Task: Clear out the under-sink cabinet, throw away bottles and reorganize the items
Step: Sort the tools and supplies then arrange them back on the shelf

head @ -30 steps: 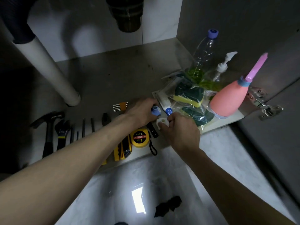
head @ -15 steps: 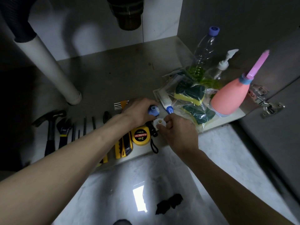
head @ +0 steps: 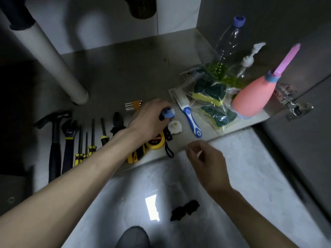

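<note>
Cabinet floor (head: 125,68) carries everything, and at its front edge the left hand (head: 148,119) has its fingers (head: 162,106) curled round a small blue-capped item (head: 168,113); what the item is I cannot tell. Just beside it sits a white plastic fitting (head: 175,127), with a blue toothbrush (head: 191,120) near. The right hand (head: 206,160) hangs apart over the room floor, fingers loosely curled, holding nothing I can see. A careless sweep could knock the fitting off the edge, or tip the pink bottle (head: 252,99) and clear bottle (head: 227,43) behind the bagged sponges (head: 209,92).
</note>
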A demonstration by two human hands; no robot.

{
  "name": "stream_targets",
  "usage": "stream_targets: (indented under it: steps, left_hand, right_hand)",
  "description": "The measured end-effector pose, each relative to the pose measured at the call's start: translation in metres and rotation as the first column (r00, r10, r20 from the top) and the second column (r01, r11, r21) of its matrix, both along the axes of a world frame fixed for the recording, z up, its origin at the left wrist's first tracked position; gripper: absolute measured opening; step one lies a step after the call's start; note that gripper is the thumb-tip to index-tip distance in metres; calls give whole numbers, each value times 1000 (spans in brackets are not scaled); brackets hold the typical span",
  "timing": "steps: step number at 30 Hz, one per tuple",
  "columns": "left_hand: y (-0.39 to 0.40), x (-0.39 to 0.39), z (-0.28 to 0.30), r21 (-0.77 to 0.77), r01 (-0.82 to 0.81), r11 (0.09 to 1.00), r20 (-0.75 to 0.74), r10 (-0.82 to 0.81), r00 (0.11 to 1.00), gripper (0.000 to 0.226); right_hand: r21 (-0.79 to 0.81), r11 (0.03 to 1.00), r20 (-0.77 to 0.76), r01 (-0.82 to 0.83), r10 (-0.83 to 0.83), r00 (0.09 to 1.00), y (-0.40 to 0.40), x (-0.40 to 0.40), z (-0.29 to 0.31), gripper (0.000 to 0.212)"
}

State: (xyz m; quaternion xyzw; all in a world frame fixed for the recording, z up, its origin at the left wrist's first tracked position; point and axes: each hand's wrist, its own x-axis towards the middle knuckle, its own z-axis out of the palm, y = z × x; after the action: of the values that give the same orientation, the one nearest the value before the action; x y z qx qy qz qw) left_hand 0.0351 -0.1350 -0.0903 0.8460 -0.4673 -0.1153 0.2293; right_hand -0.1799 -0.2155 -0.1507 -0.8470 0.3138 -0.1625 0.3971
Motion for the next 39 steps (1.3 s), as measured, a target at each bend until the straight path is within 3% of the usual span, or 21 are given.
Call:
stream_targets:
  steps: [2, 5, 7, 10, 13, 16, 19, 22, 27, 32, 35, 39]
  left_hand:
    - [9, -13, -5, -93, -4, 996, 29, 7, 1000, 27]
    - [16, -28, -13, -158, -7, 987, 72, 19, 997, 26]
    - [16, -33, -17, -105, 10, 994, 53, -5, 999, 34]
    - [13, -37, -23, -52, 55, 997, 53, -52, 997, 42]
    - [11, -37, -26, -62, 54, 997, 65, -50, 997, 30]
    - [13, -33, -32, -74, 53, 996, 89, -46, 995, 15]
    - [15, -34, -36, -111, -12, 994, 90, 22, 996, 18]
    - [11, -36, -33, -102, -107, 989, 27, 110, 994, 21]
    - [3, -34, -33, -9, -121, 993, 64, 121, 991, 31]
    - [7, -32, -29, 7, -98, 995, 51, 97, 994, 25]
    - [10, -34, -27, 1, -65, 998, 40, 65, 997, 22]
    - [8, -34, -26, 15, -57, 998, 27, 57, 998, 16]
  right_hand:
    - [17, 983, -211, -182, 181, 960, 15, -29, -24, 14]
    - [152, 892, -450, -426, 446, 774, 36, -59, -54, 42]
    - [181, 882, -482, -436, 466, 742, 45, -67, -66, 53]
    - [82, 901, -507, -425, 405, 761, 47, -67, -74, 45]
    - [20, 876, -576, -481, 403, 711, 41, -64, -71, 28]
    - [73, 849, -546, -522, 473, 692, 35, -74, -72, 30]
    - [33, 820, -541, -572, 496, 680, 34, -87, -76, 23]
    - [34, 868, -500, -496, 444, 744, 31, -91, -72, 19]
    - [177, 979, -185, -104, 137, 973, 6, -74, -25, 19]
    - [152, 982, 135, 115, -136, 982, -22, -19, 36, 16]
    - [46, 987, 104, 157, -161, 982, -34, 29, 47, 13]
    - [-167, 979, -163, 121, -148, 976, -38, 77, 36, 9]
